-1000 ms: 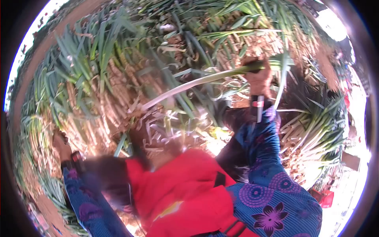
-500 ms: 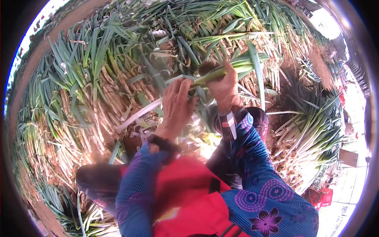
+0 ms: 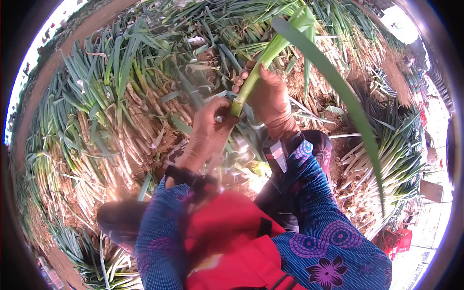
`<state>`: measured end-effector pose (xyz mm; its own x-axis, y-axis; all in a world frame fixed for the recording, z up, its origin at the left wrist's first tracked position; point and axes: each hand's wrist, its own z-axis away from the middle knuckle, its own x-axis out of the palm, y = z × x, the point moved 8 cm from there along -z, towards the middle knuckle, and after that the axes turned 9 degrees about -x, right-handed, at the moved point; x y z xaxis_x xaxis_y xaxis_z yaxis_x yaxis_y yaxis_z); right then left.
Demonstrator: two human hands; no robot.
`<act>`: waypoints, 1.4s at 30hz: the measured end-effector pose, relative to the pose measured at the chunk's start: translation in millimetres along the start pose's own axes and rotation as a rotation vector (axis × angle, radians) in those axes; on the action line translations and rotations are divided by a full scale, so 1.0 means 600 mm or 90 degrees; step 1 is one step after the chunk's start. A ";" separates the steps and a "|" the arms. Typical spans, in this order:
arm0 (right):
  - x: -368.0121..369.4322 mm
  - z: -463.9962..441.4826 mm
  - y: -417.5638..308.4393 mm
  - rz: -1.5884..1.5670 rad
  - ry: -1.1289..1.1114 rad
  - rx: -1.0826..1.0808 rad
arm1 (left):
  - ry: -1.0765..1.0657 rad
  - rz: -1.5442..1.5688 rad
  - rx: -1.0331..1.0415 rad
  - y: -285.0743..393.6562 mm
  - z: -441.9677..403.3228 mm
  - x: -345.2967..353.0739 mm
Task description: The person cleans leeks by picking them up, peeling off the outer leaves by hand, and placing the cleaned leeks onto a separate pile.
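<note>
A long leek (image 3: 251, 87) slants across the middle, its leaves fanning to the upper right and one broad leaf hanging down on the right. My right hand (image 3: 271, 99) is wrapped round its green stem. Lower on the stem, the fingers of my left hand (image 3: 210, 128) pinch it. The white end of the leek is hidden or blurred below my left hand. Loose peeled leaves and scraps (image 3: 181, 151) lie on the ground under my hands.
Rows of leeks with roots (image 3: 130, 130) cover the ground to the left and ahead. A pile of leeks with white stems (image 3: 382, 169) lies at the right, near a red object (image 3: 398, 241). My knees are bent at either side.
My left hand has come from the far left to the stem. My right hand has moved left, and the leek has swung from nearly level to a steep slant.
</note>
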<state>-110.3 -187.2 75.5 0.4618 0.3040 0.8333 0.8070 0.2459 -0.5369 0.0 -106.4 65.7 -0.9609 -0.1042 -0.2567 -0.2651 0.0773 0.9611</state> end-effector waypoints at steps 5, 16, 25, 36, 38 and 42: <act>-0.012 0.002 0.007 0.039 0.063 -0.039 | 0.035 -0.040 0.016 -0.003 0.004 0.006; -0.048 0.006 0.017 0.052 0.157 -0.073 | -0.009 -0.102 -0.048 -0.021 0.001 0.021; -0.074 0.015 0.007 0.104 0.291 -0.104 | 0.105 -0.252 0.178 0.025 0.027 0.030; -0.145 0.012 -0.020 0.014 0.416 -0.140 | 0.174 0.005 0.106 0.010 0.112 -0.065; -0.160 0.006 -0.030 0.028 0.415 -0.158 | 0.202 0.120 0.022 0.006 0.138 -0.104; -0.191 0.007 -0.049 0.080 0.342 -0.164 | 0.318 0.059 -0.099 -0.028 0.191 -0.198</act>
<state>-188.6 -225.5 -4.9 0.6260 -0.2066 0.7519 0.7668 -0.0126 -0.6418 109.6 18.3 68.5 -0.8143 -0.5664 -0.1269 -0.1293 -0.0361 0.9910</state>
